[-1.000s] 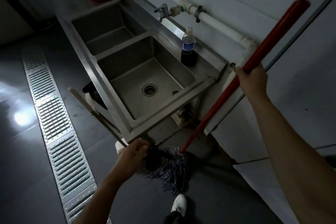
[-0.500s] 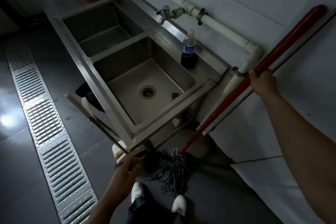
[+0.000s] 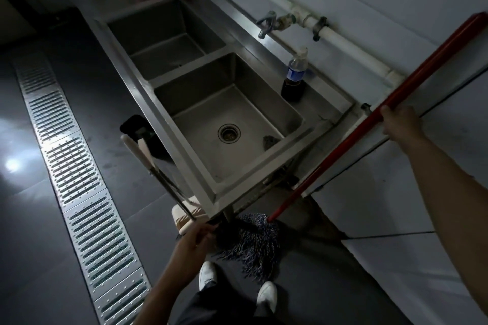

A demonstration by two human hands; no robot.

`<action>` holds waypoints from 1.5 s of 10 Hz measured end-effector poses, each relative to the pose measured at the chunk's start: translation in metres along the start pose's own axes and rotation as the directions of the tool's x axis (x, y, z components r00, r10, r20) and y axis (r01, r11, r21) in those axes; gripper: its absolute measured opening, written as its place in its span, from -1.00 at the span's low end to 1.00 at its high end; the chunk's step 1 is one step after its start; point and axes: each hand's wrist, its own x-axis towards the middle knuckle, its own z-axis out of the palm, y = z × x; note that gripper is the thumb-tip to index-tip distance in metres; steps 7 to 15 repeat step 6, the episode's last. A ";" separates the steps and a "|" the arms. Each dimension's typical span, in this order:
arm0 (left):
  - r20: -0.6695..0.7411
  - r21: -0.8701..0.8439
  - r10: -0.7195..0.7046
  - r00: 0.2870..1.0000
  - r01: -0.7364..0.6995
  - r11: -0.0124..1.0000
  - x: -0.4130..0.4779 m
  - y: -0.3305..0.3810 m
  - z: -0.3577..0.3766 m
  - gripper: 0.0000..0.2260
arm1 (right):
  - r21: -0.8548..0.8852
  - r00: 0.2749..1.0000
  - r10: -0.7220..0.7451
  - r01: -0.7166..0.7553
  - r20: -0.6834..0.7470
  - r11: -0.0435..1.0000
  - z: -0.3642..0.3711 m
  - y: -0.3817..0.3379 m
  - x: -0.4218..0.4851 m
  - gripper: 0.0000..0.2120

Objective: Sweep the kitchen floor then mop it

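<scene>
the right hand (image 3: 401, 124) is wrapped tight around the red mop handle (image 3: 369, 124), high on the shaft, near the white wall at right. the left hand (image 3: 195, 243) reaches low at the near corner of the steel sink (image 3: 184, 166), fingers curled at the mop's top strands; whether it actually pinches them i cannot tell. the blue-and-white string mop head (image 3: 253, 243) lies on the dark floor just ahead of the white shoes. a dustpan (image 3: 184, 216) sits just left of it. the handle looks stiff and light, the strands soft, floppy, heavier if wet; two hands spread along the shaft should steer it best.
</scene>
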 end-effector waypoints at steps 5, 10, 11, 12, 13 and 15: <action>-0.020 -0.129 -0.050 0.999 0.047 0.990 0.002 0.015 -0.015 -0.79 | 0.115 0.998 -0.038 0.033 0.046 0.993 0.011 -0.036 -0.149 -0.55; -0.027 -0.153 -0.026 0.999 0.021 0.988 0.002 0.020 -0.016 -0.83 | 0.179 0.991 -0.084 0.065 0.103 0.982 0.029 -0.018 -0.184 -0.56; -0.027 -0.153 -0.026 0.999 0.021 0.988 0.002 0.020 -0.016 -0.83 | 0.179 0.991 -0.084 0.065 0.103 0.982 0.029 -0.018 -0.184 -0.56; -0.027 -0.153 -0.026 0.999 0.021 0.988 0.002 0.020 -0.016 -0.83 | 0.179 0.991 -0.084 0.065 0.103 0.982 0.029 -0.018 -0.184 -0.56; -0.027 -0.153 -0.026 0.999 0.021 0.988 0.002 0.020 -0.016 -0.83 | 0.179 0.991 -0.084 0.065 0.103 0.982 0.029 -0.018 -0.184 -0.56; -0.027 -0.153 -0.026 0.999 0.021 0.988 0.002 0.020 -0.016 -0.83 | 0.179 0.991 -0.084 0.065 0.103 0.982 0.029 -0.018 -0.184 -0.56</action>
